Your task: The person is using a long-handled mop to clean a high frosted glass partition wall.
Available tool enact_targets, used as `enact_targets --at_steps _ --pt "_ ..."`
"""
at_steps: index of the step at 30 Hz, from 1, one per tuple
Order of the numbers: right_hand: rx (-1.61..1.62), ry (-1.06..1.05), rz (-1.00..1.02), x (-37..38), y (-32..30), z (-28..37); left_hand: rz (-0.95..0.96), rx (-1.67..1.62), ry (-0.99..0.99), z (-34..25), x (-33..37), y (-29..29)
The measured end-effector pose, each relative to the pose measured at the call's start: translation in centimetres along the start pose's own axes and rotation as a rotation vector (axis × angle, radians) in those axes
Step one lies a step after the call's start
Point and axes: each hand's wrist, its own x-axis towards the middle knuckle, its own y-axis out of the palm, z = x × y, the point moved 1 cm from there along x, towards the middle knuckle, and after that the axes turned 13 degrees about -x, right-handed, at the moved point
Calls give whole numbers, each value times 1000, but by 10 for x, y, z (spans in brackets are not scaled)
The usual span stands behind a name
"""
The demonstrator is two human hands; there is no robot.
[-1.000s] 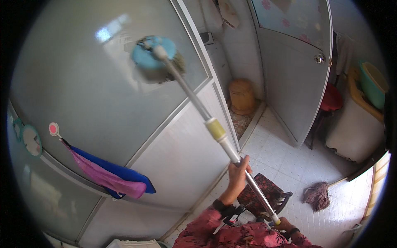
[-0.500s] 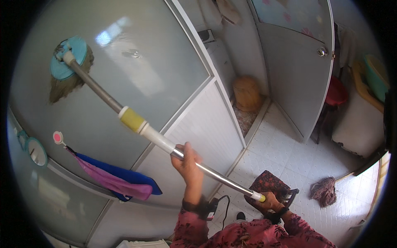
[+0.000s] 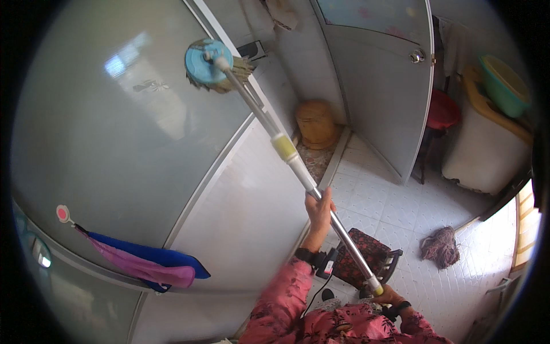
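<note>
A long-handled mop (image 3: 286,150) slants up from my lap toward the upper middle. Its round blue head (image 3: 209,62) with grey-brown strands lies over the upper right part of the frosted glass panel (image 3: 114,143), by the white frame. My left hand (image 3: 321,213) is closed around the metal pole about halfway along. At the pole's lower end, my right hand (image 3: 391,297) grips near the yellow-green end cap.
A purple towel and a blue cloth (image 3: 143,258) hang at lower left. A patterned stool (image 3: 361,252) stands below the pole. On the tiled floor lies a second mop's head (image 3: 441,247). Farther off are a yellow-brown bin (image 3: 317,123), a grey door (image 3: 384,74) and a green basin (image 3: 504,86).
The mop head has swept right across the glass from the far left to the frame. My left hand has swung right with the pole; my view has shifted slightly too.
</note>
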Motion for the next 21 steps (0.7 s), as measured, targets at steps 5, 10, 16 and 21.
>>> enact_targets --at_steps 5,10,16,21 --pt "-19 144 191 -45 1 -40 20 73 -191 43 -28 -14" --pt "-40 201 158 -82 12 -42 24 58 -235 63 -59 -27" --pt "-101 178 174 -79 -11 -27 -54 61 -194 35 -77 -20" --pt "-289 62 194 -25 -19 -29 -35 61 -42 -33 -79 -24"
